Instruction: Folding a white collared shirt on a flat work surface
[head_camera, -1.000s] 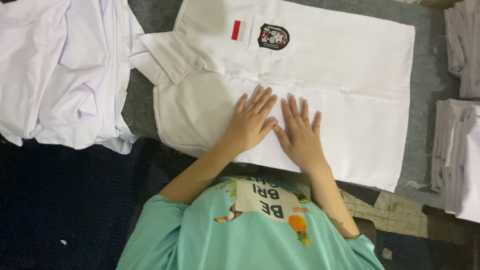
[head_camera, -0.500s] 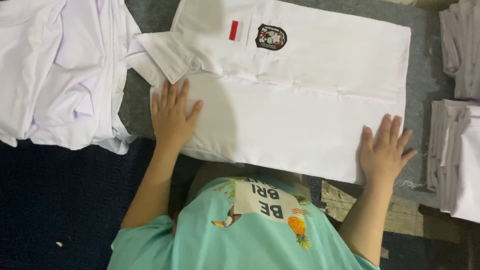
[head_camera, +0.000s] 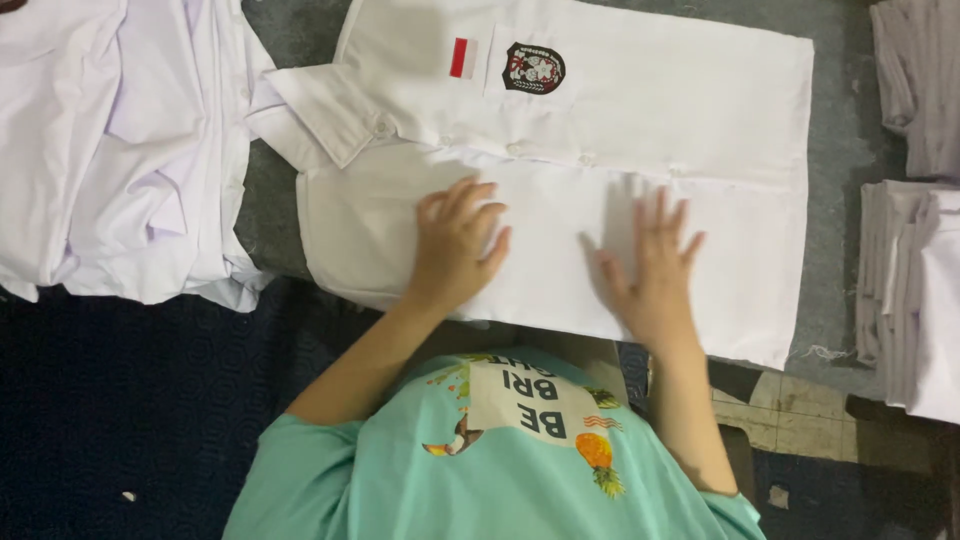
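head view, change: half a second ago my hands were spread wide, one at the shirt's left edge, one at its right edge. Now both are back near the middle of the near half.
meaning: reads as smoothing passes over the fabric; my judgement, the shirt is being pressed flat.
left hand: open, fingers spread, palm flat on the cloth, gripping nothing.
right hand: open too, flat on the cloth, fingers pointing far; a slight ridge of fabric just left of it.
white shirt: lies flat on the grey surface, centre of the scene, collar to the left, buttoned.
shirt details: red-and-white patch and round crest badge on the far half; short sleeve sticks out left.
left side: loose pile of white shirts.
right side: folded stack.
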